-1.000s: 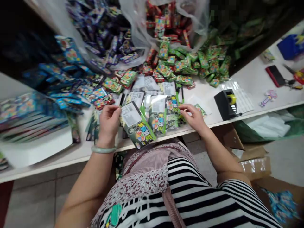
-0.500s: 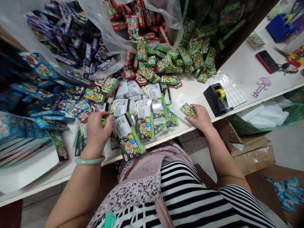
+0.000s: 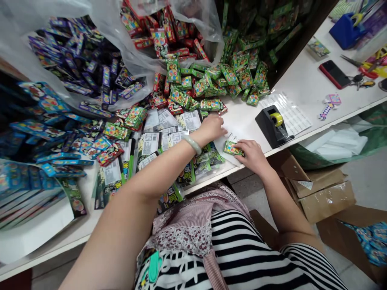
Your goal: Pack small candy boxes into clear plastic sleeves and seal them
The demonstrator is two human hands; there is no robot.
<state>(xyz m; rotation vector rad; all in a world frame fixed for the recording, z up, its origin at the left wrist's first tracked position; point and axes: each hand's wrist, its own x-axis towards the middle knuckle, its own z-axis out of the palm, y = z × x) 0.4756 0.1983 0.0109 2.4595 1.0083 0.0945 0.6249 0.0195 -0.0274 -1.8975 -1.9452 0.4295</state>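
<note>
My right hand (image 3: 253, 156) grips the end of a small green candy box (image 3: 232, 148) over a white paper sheet (image 3: 228, 159) at the table's front edge. My left hand (image 3: 213, 127), with a pale green bangle above its wrist, reaches across several flat printed candy packets (image 3: 148, 143). Its fingers are curled, close to the left of the green box; what they hold, if anything, is hidden. The left forearm covers part of the packets. More green boxes (image 3: 208, 84) lie heaped behind the left hand.
Plastic bags hold purple boxes (image 3: 105, 76) and red boxes (image 3: 169, 28). Blue boxes (image 3: 60, 157) are piled at left. A black tape dispenser (image 3: 269, 125) stands right of my right hand, beside a label sheet (image 3: 294, 117). Farther right lie a phone (image 3: 334, 74) and scissors (image 3: 367, 71).
My left hand has moved right, from beside the red and green boxes at left, over the packets to near my right hand. The green box has turned and shifted slightly left with my right hand.
</note>
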